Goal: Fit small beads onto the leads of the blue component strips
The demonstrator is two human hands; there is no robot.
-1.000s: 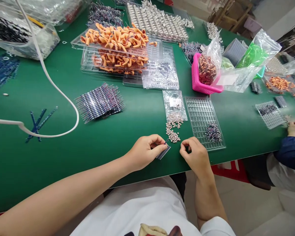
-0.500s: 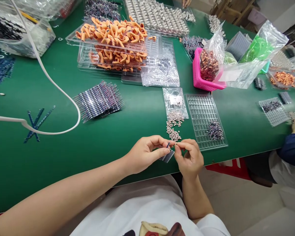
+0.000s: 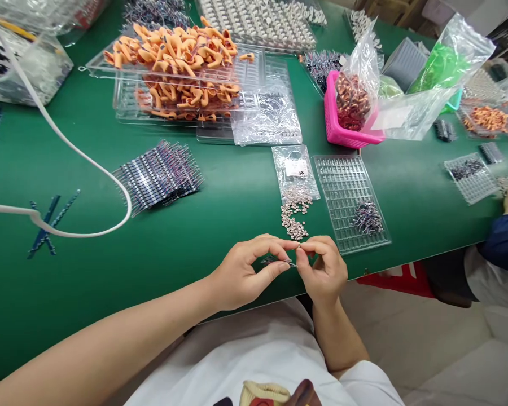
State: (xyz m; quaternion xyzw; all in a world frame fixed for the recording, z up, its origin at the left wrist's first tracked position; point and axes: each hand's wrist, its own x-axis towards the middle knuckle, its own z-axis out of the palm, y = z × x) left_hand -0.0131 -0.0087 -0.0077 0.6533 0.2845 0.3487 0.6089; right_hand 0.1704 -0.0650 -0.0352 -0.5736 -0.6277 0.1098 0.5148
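My left hand [image 3: 244, 272] is closed with thumb and fingers around a small dark strip of thin-leaded parts [image 3: 275, 260], seen nearly edge-on. Its index finger reaches to the fingertips of my right hand [image 3: 324, 268]. That hand pinches a tiny metal piece [image 3: 298, 246], too small to make out fully. Just beyond both hands lies a loose pile of small round coppery pieces [image 3: 295, 228], spilling from a clear labelled bag [image 3: 288, 155]. To the right, a clear ribbed tray [image 3: 334, 186] bears a heap of small leaded parts [image 3: 367, 219].
Taped bundles of leaded parts [image 3: 161, 176] lie left, near a white cable [image 3: 84, 160]. Stacked clear trays [image 3: 125, 107] hold orange curved pieces [image 3: 182, 53]. A pink basket [image 3: 331, 115] stands at the back right. Another person's sleeve [image 3: 506, 239] shows at the right edge.
The strip in my left hand has tilted from showing its flat face to nearly edge-on. My fingertips stay close together. The whole view has shifted slightly.
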